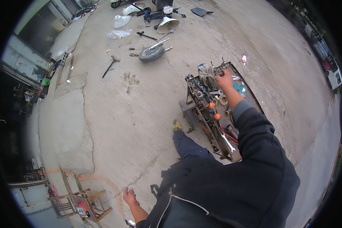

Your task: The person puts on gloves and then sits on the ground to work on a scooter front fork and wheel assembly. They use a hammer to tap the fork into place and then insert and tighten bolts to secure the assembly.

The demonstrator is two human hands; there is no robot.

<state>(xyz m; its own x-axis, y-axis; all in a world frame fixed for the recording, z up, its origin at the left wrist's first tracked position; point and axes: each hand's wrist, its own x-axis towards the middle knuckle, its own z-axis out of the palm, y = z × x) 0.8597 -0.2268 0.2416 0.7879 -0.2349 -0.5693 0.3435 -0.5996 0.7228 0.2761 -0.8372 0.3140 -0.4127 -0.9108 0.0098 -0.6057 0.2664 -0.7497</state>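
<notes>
My right hand [224, 79] reaches over the far end of a tool cart [256, 97], its fingers closed at the edge of grey work gloves [206, 76]. The palm is turned away, so the exact grip is partly hidden. Small metal parts [224, 67] lie just beyond the fingers. Around the gloves are a wrench [216, 92], tape rolls [222, 100] and a teal item [240, 89]. Low at my left side hangs my left hand [129, 196], loosely curled, fingers apart, nothing visible in it.
Orange-handled tools [211, 105] and a long wrench [228, 143] lie along the cart. On the concrete ahead are a wheel [152, 54], a hammer [110, 67] and white scooter panels [168, 25]. A wooden stool [97, 205] and a coiled orange hose [98, 178] are at lower left.
</notes>
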